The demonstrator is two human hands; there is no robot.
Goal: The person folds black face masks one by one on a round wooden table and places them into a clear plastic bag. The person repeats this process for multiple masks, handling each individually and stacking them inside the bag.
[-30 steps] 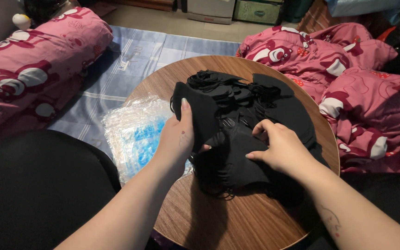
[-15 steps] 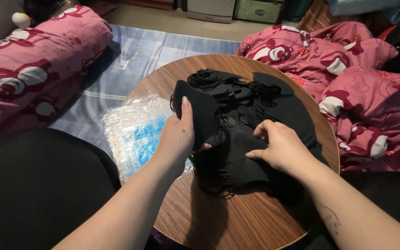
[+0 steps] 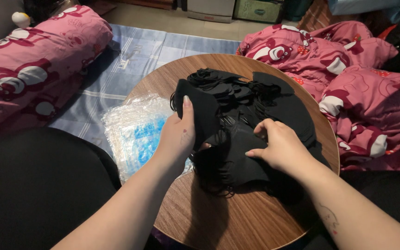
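Left hand (image 3: 178, 139) is gripping a black mask (image 3: 199, 111), thumb up along its left edge, w/ the mask standing upright. Right hand (image 3: 281, 148) is pinching another black piece off the black mask pile (image 3: 255, 120), which is lying mid-table on the round wooden table (image 3: 237, 222). Clear plastic bags (image 3: 133, 132) are lying just left of the left hand.

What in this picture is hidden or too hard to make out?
Head view, the only one:
- Left hand: its fingertips are tucked behind a black mask, so the grip is unclear.
- Right hand: its palm covers the mask pile beneath.
- Mask count: black on black, layers blur together.
- Plastic packets: contents blurred by shiny wrap.
- Round table: its near edge is cut off by the frame.
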